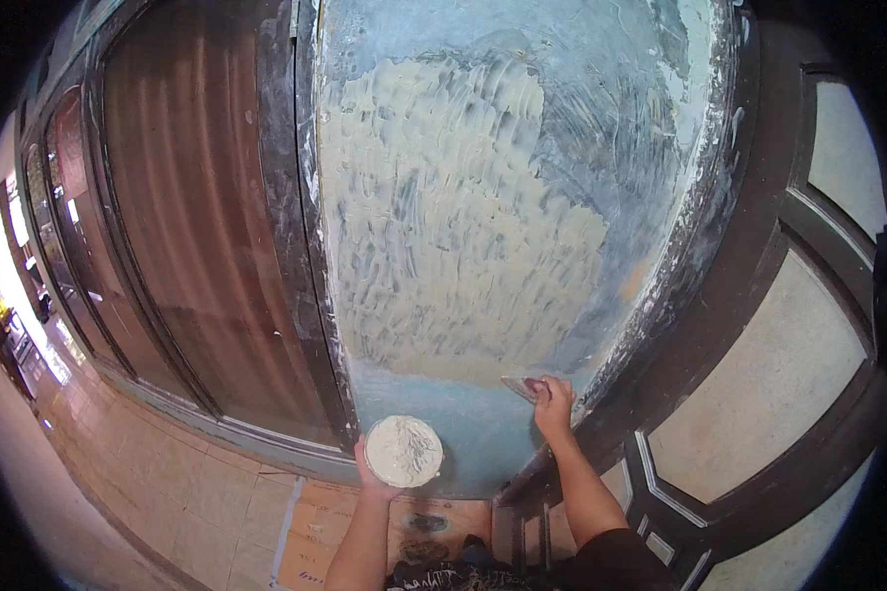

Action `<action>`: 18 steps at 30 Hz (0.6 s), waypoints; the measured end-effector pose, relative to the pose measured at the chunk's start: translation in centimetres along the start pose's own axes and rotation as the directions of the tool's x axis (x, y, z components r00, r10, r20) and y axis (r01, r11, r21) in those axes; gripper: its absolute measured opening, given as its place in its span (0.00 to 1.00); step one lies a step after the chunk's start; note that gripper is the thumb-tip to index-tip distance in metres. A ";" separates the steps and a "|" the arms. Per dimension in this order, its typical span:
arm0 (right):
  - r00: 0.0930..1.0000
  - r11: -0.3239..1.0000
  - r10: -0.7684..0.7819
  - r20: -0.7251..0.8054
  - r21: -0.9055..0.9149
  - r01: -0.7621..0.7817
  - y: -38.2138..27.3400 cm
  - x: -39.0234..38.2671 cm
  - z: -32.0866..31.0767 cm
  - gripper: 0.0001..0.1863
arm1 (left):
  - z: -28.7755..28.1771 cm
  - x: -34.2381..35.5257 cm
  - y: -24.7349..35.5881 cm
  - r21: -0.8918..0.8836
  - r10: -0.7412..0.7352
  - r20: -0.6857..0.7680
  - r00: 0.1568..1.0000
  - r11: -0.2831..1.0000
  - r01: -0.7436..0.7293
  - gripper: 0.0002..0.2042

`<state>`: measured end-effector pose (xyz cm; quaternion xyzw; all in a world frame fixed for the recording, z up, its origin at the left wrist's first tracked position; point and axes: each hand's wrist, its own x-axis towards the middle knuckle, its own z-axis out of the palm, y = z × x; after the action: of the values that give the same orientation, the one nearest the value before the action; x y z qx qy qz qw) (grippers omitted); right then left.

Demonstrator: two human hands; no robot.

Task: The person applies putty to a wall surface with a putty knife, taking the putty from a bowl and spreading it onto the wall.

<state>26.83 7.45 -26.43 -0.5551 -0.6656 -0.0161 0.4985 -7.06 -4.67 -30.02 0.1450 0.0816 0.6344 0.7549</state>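
At lower centre, the left hand (373,473) grasps a tub (440,465) of white paste (396,448), likely weighty, best supported beneath; upper right of it, the right hand (554,398) clasps a scraper (517,385), probably light.

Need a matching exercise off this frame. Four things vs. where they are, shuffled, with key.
Things
1. Tub
2. Cardboard
3. Scraper
4. Beige coat

Places
A. In the right grip
B. Spread over much of the blue wall
C. In the left grip
D. On the floor

Pairs: 1-C, 2-D, 3-A, 4-B
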 end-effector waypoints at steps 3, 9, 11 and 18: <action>0.996 0.995 -0.043 0.072 -0.084 0.049 1.5 -1.7 1.2 0.11 | 0.3 0.1 -0.3 -0.055 -0.035 0.010 0.999 0.998 0.035 0.40; 0.999 0.990 0.012 0.040 -0.141 -0.006 0.3 0.3 0.7 0.10 | -0.7 1.3 -0.3 -0.039 0.004 -0.054 0.999 0.999 -0.006 0.40; 1.000 0.999 -0.008 -0.015 -0.033 0.008 -1.0 1.0 -0.2 0.09 | -1.4 1.3 0.1 -0.030 0.015 -0.087 0.996 0.999 -0.018 0.41; 0.996 0.991 -0.049 0.079 -0.122 0.059 0.0 -1.3 -0.1 0.11 | -1.5 0.5 -0.1 -0.032 -0.022 -0.039 0.999 0.999 0.021 0.40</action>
<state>26.75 6.50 -27.26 -0.5672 -0.6965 -0.0500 0.4366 -7.36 -4.04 -31.43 0.1194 0.0879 0.6301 0.7622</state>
